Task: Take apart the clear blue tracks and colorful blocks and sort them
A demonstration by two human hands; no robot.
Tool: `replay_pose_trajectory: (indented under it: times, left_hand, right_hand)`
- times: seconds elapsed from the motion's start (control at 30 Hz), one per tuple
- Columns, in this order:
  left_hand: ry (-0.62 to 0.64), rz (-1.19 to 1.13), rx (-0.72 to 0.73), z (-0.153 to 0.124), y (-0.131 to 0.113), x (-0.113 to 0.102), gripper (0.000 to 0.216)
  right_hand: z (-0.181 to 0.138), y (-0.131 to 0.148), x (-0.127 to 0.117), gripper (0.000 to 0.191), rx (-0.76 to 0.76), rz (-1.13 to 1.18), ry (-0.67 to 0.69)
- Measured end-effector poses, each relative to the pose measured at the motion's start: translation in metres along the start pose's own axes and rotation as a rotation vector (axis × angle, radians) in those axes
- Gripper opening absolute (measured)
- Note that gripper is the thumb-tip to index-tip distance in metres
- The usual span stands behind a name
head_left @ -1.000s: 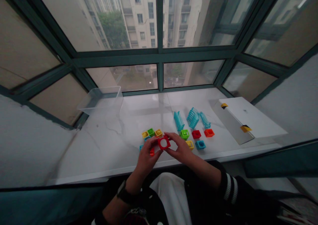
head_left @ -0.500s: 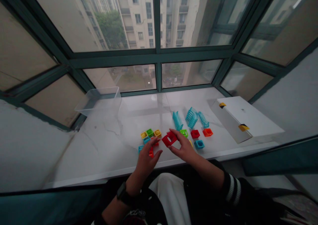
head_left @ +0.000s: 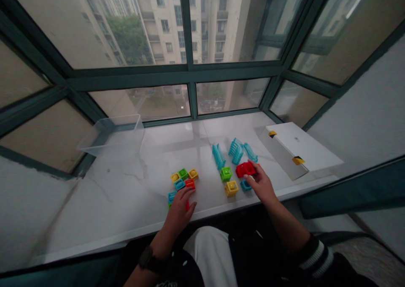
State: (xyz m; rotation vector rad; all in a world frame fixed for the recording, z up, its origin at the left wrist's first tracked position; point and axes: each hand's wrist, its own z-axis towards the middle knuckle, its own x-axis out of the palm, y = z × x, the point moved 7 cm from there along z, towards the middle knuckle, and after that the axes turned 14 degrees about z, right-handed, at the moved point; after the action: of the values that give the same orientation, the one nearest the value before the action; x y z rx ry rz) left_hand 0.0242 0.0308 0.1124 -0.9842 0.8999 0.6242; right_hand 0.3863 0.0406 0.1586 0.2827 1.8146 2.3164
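My right hand (head_left: 261,181) has its thumb and fingers around a red toy block (head_left: 245,169), right in front of the clear blue track pieces. The red shape looks wide; whether it is one block or two side by side I cannot tell. Below it, a blue block (head_left: 245,185) is partly covered by my fingers. A green block (head_left: 226,174) and a yellow block (head_left: 231,188) stand to the left. My left hand (head_left: 179,207) rests open, fingers stretched out, over a cluster with a red block (head_left: 190,184), a blue block (head_left: 179,184) and a yellow block (head_left: 193,174).
Clear blue track pieces, among them a ridged one (head_left: 236,151), lie behind the blocks. A transparent bin (head_left: 110,139) stands at the far left of the white sill (head_left: 126,194). A white box (head_left: 303,145) with yellow-black tabs sits at the right, below the windows.
My right hand has carried the red block rightward, away from my left hand, to where another red block stood. My left hand has lowered slightly over the left cluster. The view has shifted.
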Motion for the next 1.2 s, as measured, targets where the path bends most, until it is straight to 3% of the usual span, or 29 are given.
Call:
replay_pose_trajectory:
  times: [0.17, 0.33, 0.67, 1.0, 1.2]
  left_hand:
    - [0.008, 0.303, -0.038, -0.009, 0.017, 0.024, 0.053]
    - [0.027, 0.36, -0.063, -0.015, 0.026, 0.036, 0.049]
    - [0.008, 0.341, -0.054, -0.017, 0.024, 0.033, 0.04]
    - [0.065, 0.446, -0.046, -0.017, 0.021, 0.034, 0.041]
    - [0.078, 0.455, -0.038, -0.017, 0.02, 0.035, 0.042]
  right_hand:
    - [0.002, -0.017, -0.034, 0.073, -0.006, -0.077, -0.136]
    - [0.007, -0.035, -0.047, 0.077, 0.024, -0.168, -0.148]
    - [0.027, -0.064, -0.038, 0.072, 0.002, -0.473, -0.062]
    - [0.037, -0.104, -0.037, 0.071, 0.054, -0.561, 0.009]
    - [0.037, -0.112, -0.035, 0.08, 0.02, -0.568, 0.061]
